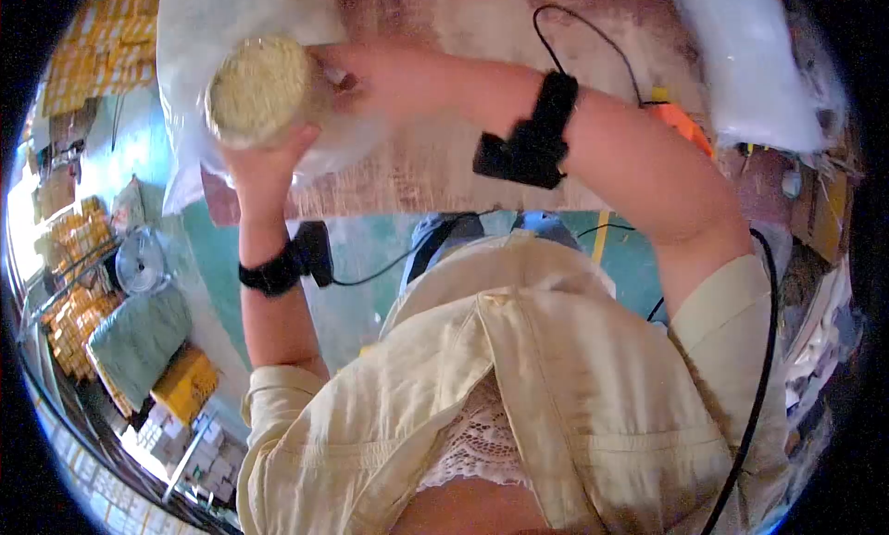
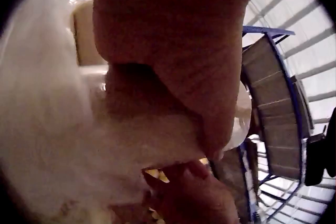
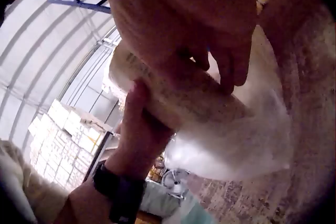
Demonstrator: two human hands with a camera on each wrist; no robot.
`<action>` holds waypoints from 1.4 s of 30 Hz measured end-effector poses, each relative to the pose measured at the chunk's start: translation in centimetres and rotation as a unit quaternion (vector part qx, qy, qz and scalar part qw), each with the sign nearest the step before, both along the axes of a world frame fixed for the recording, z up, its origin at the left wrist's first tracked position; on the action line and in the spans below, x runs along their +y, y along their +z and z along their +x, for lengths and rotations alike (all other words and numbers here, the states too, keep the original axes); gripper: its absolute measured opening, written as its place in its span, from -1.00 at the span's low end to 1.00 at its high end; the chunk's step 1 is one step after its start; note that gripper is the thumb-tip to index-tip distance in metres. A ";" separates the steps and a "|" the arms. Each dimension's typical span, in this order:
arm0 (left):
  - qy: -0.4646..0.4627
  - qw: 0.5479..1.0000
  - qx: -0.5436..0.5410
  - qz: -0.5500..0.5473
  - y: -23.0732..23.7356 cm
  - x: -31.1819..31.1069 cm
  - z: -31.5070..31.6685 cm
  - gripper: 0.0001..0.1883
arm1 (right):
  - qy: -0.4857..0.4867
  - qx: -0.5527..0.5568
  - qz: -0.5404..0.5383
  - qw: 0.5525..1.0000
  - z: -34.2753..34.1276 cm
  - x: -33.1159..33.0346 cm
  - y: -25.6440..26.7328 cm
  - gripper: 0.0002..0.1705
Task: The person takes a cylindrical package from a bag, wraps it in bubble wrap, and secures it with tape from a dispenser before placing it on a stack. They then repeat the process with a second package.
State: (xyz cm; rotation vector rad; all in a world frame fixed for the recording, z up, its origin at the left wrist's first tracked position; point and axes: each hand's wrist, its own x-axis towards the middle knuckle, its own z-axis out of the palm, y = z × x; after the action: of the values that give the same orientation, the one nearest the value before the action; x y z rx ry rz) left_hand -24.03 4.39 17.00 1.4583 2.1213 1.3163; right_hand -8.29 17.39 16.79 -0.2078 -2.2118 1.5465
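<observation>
A pale yellow, drum-shaped cylinder with a rough round end (image 1: 264, 90) is held up above a worn reddish-brown wooden tabletop (image 1: 407, 183), near its left end. The left hand (image 1: 269, 164) grips it from below, thumb along its side; the right hand (image 1: 352, 76) is at its other side, fingers bent against it, though blur leaves it unclear whether they clamp it. The two hands are close together, with the cylinder between.

A crumpled translucent white plastic sheet (image 1: 185, 62) spreads beneath and beside the cylinder, and in the left wrist view plastic and palm hide much of it. A second white plastic bundle (image 1: 750, 67) lies across the table's far right. Near it sits a bright orange object (image 1: 683, 127), partly hidden by the right forearm, with a thin black cable (image 1: 602, 37) looping close by.

On the left, over a teal floor (image 1: 208, 257), stand a round silvery fan-like object (image 1: 141, 260), a grey-green sack (image 1: 143, 336) and a yellow-orange box (image 1: 185, 384).
</observation>
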 end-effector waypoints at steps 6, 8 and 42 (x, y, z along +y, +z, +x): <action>0.028 0.922 -0.342 0.178 8.8 -1.1 6.4 0.11 | -0.084 0.140 0.150 0.975 7.0 -2.5 7.7 -0.08; -0.115 0.883 -0.370 0.265 9.2 0.6 7.0 0.12 | -0.112 0.132 0.183 0.968 8.9 -3.0 8.8 -0.03; -0.083 0.954 -0.247 -0.147 -10.8 14.7 15.6 -0.23 | -0.100 -0.733 -0.045 0.672 49.8 -31.9 -16.5 -0.82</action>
State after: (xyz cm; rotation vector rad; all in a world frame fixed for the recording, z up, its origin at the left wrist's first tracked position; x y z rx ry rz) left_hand -8.43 19.07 6.18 1.0275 1.7355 1.1000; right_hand 41.49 -14.54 0.29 -2.3430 -2.8240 1.4247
